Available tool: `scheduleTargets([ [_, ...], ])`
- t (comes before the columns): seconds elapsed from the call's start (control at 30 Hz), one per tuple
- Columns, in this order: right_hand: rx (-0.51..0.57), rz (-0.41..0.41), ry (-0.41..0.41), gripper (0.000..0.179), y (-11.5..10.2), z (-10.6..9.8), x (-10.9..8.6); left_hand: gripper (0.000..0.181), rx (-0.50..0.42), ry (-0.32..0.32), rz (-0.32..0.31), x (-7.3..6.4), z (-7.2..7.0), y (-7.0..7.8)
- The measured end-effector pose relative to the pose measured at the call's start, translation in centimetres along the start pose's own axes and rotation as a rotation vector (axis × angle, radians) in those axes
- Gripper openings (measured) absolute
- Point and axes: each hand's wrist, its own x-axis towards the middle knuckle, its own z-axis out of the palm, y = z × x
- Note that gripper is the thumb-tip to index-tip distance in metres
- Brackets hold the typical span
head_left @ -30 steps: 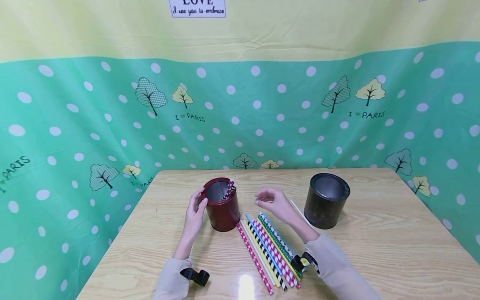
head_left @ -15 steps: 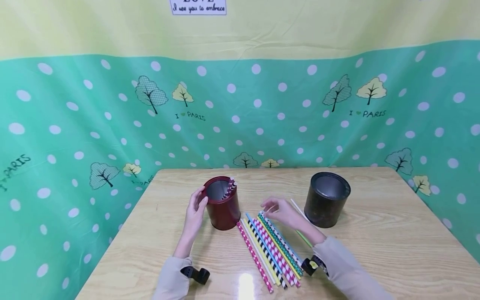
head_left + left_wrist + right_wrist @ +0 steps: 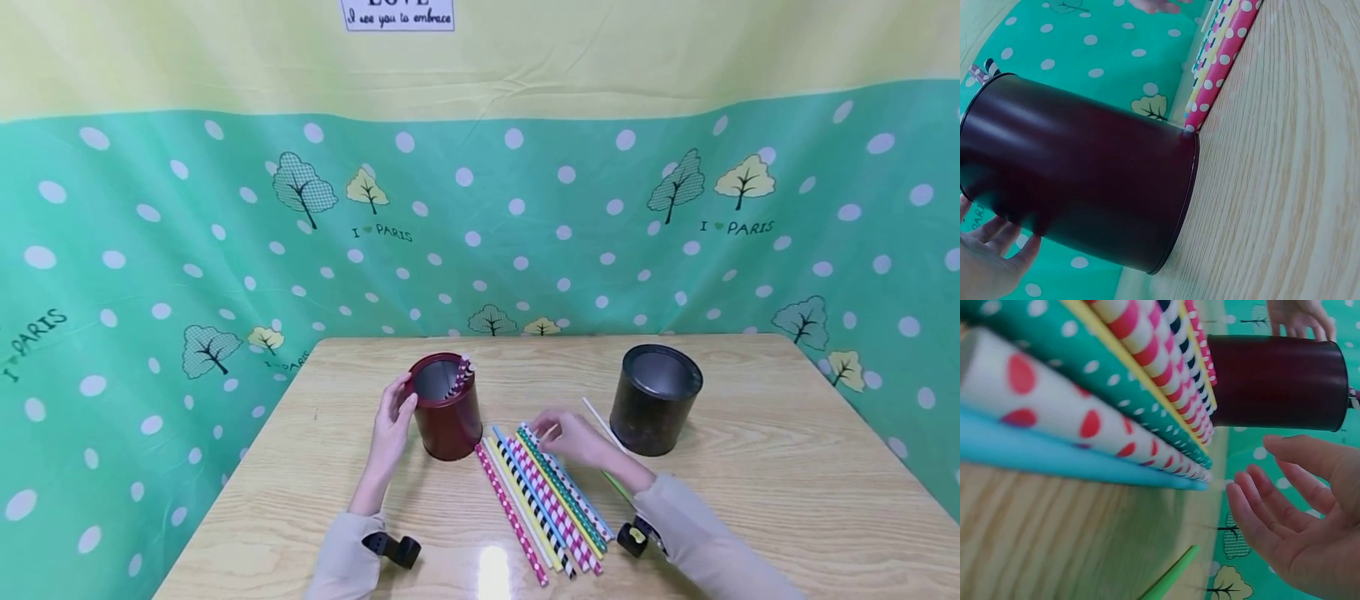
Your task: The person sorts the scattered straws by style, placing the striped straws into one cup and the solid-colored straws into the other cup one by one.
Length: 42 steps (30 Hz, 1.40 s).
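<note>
Right hand (image 3: 572,437) is over the far ends of the straw row (image 3: 545,485), fingers half curled, thumb apart from them, nothing held afaict. Whether a tip touches a straw, can't tell. Left hand (image 3: 392,417) has thumb + fingers bent against the side of the red can (image 3: 447,432), a light hold w/ the can upright.

Possible fails imo: straws lie side by side, so a sloppy pinch could grab 2 or roll the neighbours. Squeeze too hard and a tube prob creases, if it's paper like it looks. Pink dotted straw (image 3: 1222,67) ends right by the can's base, so a nudge there could skew it. And if the left hand pushes sideways, the can could slide.

Materials: straws = thin round tubes, matte. Red-spotted white one (image 3: 1090,428) and green dotted one (image 3: 1088,365) look smooth, plus stripes and plain colours. Red can is a glossy metal-ish cylinder w/ a rolled rim, at least 2 patterned straws (image 3: 460,377) leaning inside. Further right: a loose lime straw (image 3: 1172,575), a white straw (image 3: 597,417) nr the black can (image 3: 651,414), same shape, scuffed-looking wall. Table (image 3: 780,475) = pale woodgrain, slightly shiny; curtain (image 3: 525,217) behind is soft, creased fabric.
</note>
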Motion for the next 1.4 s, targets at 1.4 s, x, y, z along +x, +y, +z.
scheduleTargets([
  [1.4,-0.155,0.004,0.008,0.025,1.3,1.3,-0.5,0.039,0.012,-0.007,-0.029,-0.3,0.0,0.8],
])
